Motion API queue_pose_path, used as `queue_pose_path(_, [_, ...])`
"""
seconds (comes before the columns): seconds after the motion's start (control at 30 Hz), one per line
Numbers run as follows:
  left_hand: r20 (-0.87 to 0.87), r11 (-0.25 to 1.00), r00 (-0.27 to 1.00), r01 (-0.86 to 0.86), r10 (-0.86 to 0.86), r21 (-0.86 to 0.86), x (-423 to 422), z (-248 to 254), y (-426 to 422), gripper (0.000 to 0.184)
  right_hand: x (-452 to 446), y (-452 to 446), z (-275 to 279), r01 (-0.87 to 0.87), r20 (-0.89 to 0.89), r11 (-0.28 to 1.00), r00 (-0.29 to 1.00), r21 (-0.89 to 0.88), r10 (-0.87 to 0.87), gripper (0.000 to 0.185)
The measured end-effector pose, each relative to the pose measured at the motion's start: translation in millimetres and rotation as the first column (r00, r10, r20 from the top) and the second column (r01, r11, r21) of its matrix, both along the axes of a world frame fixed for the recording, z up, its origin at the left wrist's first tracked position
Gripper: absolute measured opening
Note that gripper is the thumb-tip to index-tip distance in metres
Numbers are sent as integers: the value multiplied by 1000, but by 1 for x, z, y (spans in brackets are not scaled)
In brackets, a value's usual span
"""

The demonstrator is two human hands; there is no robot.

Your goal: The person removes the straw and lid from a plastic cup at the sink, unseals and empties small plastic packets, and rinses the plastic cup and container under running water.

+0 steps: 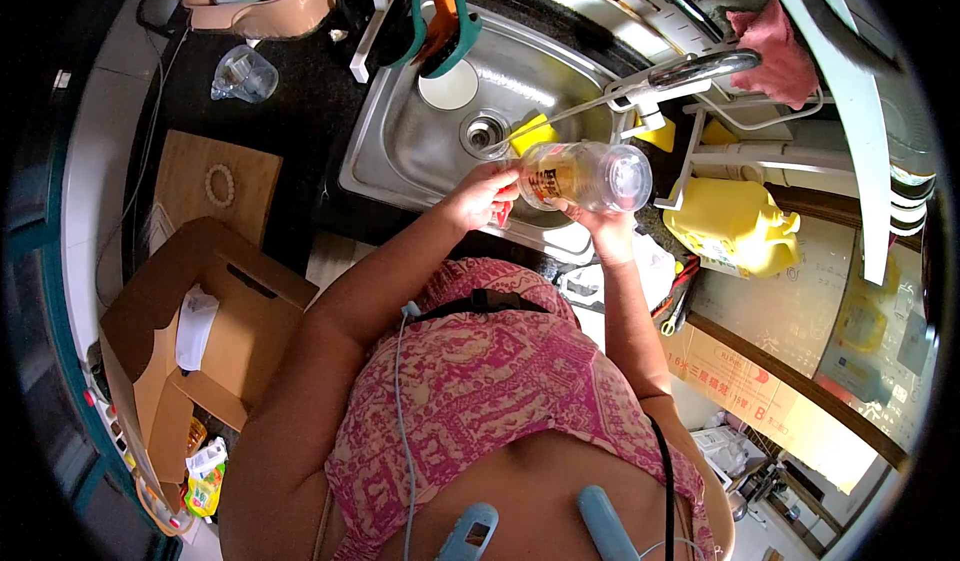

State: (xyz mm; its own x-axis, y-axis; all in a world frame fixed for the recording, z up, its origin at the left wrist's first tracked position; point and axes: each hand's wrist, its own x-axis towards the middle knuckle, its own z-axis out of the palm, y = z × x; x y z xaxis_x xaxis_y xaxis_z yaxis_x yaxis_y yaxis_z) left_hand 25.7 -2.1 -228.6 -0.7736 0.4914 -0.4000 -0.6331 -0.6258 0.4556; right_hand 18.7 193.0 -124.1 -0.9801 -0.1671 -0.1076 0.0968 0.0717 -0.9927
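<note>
A clear plastic jar (pixel 618 177) with a printed label lies tilted on its side over the sink's front edge. My right hand (pixel 604 229) is wrapped round it from below. My left hand (pixel 484 197) is closed at the jar's left end, and a small red thing (pixel 503 215) shows under its fingers; its kind is hidden. Behind the jar is the steel sink (pixel 390 126), with a yellow sponge (pixel 535 133) beside the drain (pixel 484 133). A thin stream, apparently water, runs from the tap (pixel 705 68) toward the drain.
A white round dish (pixel 449 85) lies in the sink below green and orange handles (pixel 440 21). To the left are a crumpled clear plastic container (pixel 244 75), a wooden board (pixel 190 161) and an open cardboard box (pixel 150 291). A yellow jug (pixel 735 223) stands right.
</note>
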Motion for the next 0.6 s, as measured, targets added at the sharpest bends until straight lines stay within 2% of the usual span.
queue_pose_path(0.03, [-29, 1000, 999, 22, -22, 12, 0, -4, -1, 20, -1, 0, -1, -16, -9, 999, 1000, 46, 16, 78])
queue_pose_path(0.17, [-92, 993, 991, 106, -101, 50, -2, -5, -9, 19, -3, 4, -3, -28, 32, 999, 999, 18, 27, 77])
queue_pose_path(0.47, [-62, 992, 995, 87, -82, 86, 0, -6, -4, 19, -6, 6, -5, -47, 23, 999, 999, -6, 47, 75])
queue_pose_path(0.53, [-39, 992, 997, 75, -71, 105, 0, -10, -2, 18, -9, 7, -5, -98, -3, 993, 995, 68, 98, 73])
queue_pose_path(0.6, [-17, 990, 998, 61, -60, 125, 0, -11, 0, 17, -8, 7, -5, -92, 5, 995, 996, 45, 92, 74])
